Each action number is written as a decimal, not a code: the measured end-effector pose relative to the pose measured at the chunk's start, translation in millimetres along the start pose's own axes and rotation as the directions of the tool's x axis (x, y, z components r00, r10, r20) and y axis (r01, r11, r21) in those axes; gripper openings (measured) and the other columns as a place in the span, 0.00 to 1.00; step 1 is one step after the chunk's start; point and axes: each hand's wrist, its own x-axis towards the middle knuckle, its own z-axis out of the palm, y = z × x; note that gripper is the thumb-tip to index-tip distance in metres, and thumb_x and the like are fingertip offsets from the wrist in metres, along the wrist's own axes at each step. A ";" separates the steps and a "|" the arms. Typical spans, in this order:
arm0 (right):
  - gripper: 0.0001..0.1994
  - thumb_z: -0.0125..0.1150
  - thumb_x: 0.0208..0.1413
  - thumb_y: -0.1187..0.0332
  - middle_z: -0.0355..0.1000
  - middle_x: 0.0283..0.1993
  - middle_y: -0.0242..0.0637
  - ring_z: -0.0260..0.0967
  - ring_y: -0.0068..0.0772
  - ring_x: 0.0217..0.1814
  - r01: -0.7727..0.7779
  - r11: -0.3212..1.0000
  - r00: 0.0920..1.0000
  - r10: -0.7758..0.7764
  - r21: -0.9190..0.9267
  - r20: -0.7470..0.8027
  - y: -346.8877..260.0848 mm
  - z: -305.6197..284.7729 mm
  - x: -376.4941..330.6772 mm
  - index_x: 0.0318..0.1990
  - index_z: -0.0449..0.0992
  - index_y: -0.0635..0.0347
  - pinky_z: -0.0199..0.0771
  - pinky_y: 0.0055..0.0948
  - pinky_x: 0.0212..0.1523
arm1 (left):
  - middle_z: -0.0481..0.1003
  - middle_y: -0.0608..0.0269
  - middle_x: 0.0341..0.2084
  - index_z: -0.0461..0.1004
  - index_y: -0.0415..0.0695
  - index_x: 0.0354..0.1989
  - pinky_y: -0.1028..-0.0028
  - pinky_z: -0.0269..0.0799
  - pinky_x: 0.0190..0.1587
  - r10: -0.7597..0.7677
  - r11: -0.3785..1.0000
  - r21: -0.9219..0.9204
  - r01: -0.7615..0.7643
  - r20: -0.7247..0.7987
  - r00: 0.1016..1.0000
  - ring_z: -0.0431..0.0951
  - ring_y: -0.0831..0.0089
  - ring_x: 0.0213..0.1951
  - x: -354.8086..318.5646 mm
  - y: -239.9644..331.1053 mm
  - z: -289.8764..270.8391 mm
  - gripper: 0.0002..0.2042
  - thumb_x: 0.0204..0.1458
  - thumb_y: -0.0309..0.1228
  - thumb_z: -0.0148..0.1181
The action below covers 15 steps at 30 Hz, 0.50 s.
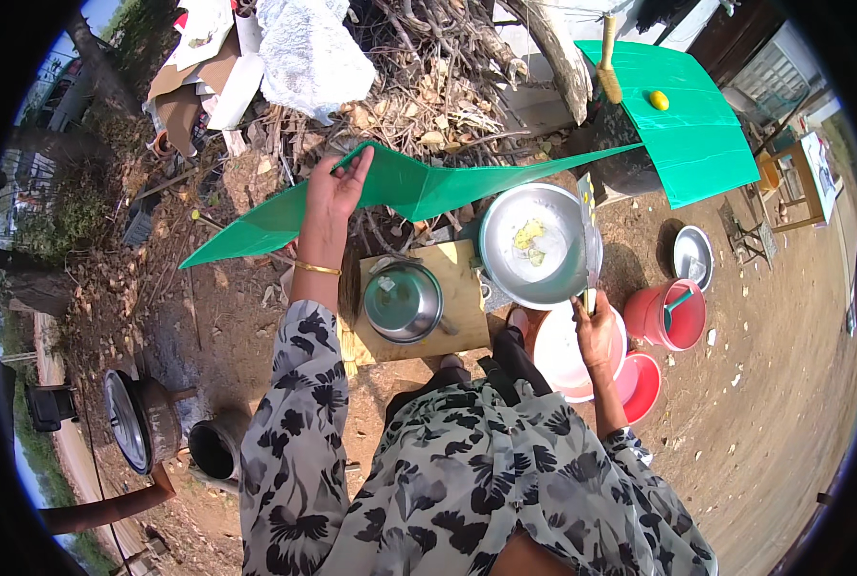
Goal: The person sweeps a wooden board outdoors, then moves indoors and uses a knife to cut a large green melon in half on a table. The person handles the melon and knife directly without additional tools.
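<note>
Left fingers (359, 165) clamp the green sheet (400, 182) by its raised edge; right fingers (599, 312) wrap a long flat tool (590, 254). The sheet, stretching beyond the metal basin (517, 276), looks light, bendy and slick; edges should grip best.

The yellow bits (527, 235) lying in the silver basin (555, 276) are too small to identify
</note>
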 end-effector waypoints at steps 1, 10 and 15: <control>0.10 0.66 0.60 0.69 0.68 0.20 0.30 0.62 0.20 0.21 -0.020 0.999 1.000 0.020 -0.040 -0.011 1.6 -2.2 -2.8 0.33 0.70 0.62 0.64 0.25 0.24 | 0.68 0.44 0.30 0.54 0.40 0.22 0.39 0.78 0.57 0.007 1.000 -0.012 -0.007 -0.030 1.000 0.76 0.52 0.38 6.6 3.6 1.6 0.15 0.57 0.16 0.51; 0.09 0.65 0.59 0.71 0.65 0.20 0.29 0.61 0.20 0.21 -0.120 0.993 0.992 0.120 -0.015 -0.032 5.3 -26.3 -11.7 0.32 0.69 0.62 0.63 0.27 0.23 | 0.67 0.40 0.38 0.58 0.31 0.30 0.43 0.77 0.61 -0.091 0.996 0.023 0.090 0.049 0.995 0.75 0.49 0.44 -26.3 -22.2 63.1 0.07 0.59 0.16 0.49; 0.10 0.65 0.58 0.71 0.64 0.21 0.28 0.59 0.19 0.22 -0.147 0.988 0.984 0.150 0.039 -0.094 31.1 -41.9 -19.8 0.32 0.69 0.61 0.61 0.26 0.23 | 0.76 0.44 0.47 0.68 0.30 0.42 0.59 0.79 0.61 0.004 0.924 0.354 -0.145 0.369 0.929 0.79 0.53 0.51 -135.7 -61.6 73.3 0.05 0.61 0.19 0.48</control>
